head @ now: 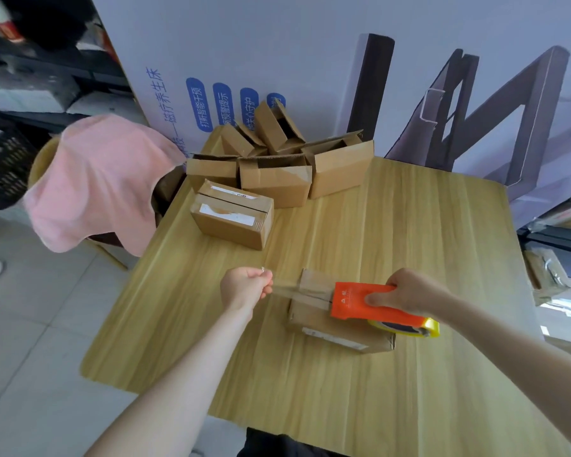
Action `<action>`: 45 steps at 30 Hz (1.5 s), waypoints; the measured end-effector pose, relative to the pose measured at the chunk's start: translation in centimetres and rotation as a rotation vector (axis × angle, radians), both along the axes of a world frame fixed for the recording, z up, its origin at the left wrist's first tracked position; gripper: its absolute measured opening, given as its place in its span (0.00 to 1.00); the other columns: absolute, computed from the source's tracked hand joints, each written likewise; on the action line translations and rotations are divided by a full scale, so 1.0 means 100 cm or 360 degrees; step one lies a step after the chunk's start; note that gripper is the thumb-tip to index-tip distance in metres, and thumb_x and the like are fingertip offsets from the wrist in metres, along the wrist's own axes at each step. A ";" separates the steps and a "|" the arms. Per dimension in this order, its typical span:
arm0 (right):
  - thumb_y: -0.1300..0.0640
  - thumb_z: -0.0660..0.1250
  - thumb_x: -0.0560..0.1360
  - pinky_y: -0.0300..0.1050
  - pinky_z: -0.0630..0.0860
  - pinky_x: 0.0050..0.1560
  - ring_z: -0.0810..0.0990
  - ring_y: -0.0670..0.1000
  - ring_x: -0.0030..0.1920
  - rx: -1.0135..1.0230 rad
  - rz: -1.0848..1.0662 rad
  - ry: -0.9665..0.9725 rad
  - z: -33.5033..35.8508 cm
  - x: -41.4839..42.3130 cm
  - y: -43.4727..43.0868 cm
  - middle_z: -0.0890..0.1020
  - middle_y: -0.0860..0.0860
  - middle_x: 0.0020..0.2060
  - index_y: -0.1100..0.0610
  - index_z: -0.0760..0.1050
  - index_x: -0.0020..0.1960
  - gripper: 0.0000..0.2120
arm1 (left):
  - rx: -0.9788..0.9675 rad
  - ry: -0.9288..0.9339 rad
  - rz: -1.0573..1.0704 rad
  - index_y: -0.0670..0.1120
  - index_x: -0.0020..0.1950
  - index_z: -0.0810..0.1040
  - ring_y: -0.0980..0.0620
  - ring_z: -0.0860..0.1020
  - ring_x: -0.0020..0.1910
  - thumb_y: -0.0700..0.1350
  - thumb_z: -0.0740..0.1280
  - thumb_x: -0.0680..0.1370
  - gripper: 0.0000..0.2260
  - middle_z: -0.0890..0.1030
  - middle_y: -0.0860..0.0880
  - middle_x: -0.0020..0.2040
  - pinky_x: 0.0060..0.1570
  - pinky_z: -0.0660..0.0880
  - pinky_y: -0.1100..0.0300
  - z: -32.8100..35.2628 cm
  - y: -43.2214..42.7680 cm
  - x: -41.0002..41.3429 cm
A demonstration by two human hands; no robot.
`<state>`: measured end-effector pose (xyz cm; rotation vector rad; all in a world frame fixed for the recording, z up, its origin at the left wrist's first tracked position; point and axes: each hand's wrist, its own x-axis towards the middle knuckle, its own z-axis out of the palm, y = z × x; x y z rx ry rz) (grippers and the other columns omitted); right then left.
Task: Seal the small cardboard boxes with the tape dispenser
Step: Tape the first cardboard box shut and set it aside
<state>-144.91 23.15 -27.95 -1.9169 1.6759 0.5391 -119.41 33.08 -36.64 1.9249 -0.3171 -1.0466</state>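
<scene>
A small cardboard box [337, 328] lies on the wooden table [376, 390] in front of me. My right hand [409, 295] grips the orange tape dispenser [363, 303] above the box, its yellow-rimmed tape roll [412, 326] behind. My left hand [248, 286] pinches the free end of a clear tape strip [285, 288], pulled taut out to the left from the dispenser's mouth. Another closed box [233, 217] with white labels sits farther back on the table.
Several open cardboard boxes [277, 169] are piled at the table's far edge against a large white printed carton [244, 61]. A pink cloth [103, 179] drapes over a chair at the left. Shelves with goods stand at both sides.
</scene>
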 end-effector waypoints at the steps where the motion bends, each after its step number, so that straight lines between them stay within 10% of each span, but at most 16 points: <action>1: 0.30 0.68 0.66 0.42 0.73 0.37 0.80 0.48 0.39 -0.0005 -0.0008 0.0010 0.000 0.002 -0.001 0.81 0.47 0.39 0.53 0.79 0.46 0.26 | 0.0023 -0.0002 0.0011 0.40 0.44 0.83 0.53 0.79 0.30 0.39 0.73 0.73 0.03 0.84 0.46 0.35 0.31 0.74 0.64 -0.005 0.000 0.000; 26: 0.31 0.67 0.66 0.43 0.75 0.38 0.80 0.49 0.40 -0.0149 0.0041 0.0227 -0.010 0.024 0.000 0.81 0.47 0.38 0.54 0.79 0.43 0.25 | 0.0176 -0.0465 -0.0394 0.54 0.52 0.84 0.54 0.81 0.43 0.52 0.66 0.77 0.09 0.84 0.57 0.43 0.44 0.79 0.53 -0.061 0.011 -0.050; 33: 0.31 0.68 0.65 0.44 0.76 0.40 0.80 0.49 0.39 -0.0138 0.0037 0.0214 -0.011 0.023 -0.001 0.81 0.47 0.37 0.54 0.79 0.43 0.25 | 0.0132 -0.0372 -0.0230 0.45 0.69 0.72 0.49 0.74 0.65 0.51 0.61 0.81 0.19 0.76 0.49 0.66 0.61 0.69 0.58 -0.064 0.028 -0.040; 40: 0.32 0.68 0.66 0.43 0.76 0.39 0.80 0.49 0.40 -0.0121 0.0027 0.0196 -0.009 0.024 -0.001 0.81 0.48 0.38 0.54 0.79 0.44 0.25 | -0.0228 0.0091 -0.0558 0.48 0.69 0.72 0.56 0.74 0.62 0.56 0.51 0.83 0.21 0.77 0.54 0.63 0.62 0.69 0.61 -0.040 0.028 -0.077; 45: 0.32 0.67 0.66 0.41 0.73 0.35 0.80 0.49 0.39 -0.0115 0.0012 0.0170 -0.007 0.023 0.001 0.81 0.48 0.38 0.55 0.79 0.44 0.25 | -0.0296 -0.0564 -0.0648 0.44 0.71 0.69 0.56 0.70 0.66 0.45 0.58 0.82 0.17 0.73 0.53 0.66 0.62 0.62 0.70 -0.022 0.006 -0.074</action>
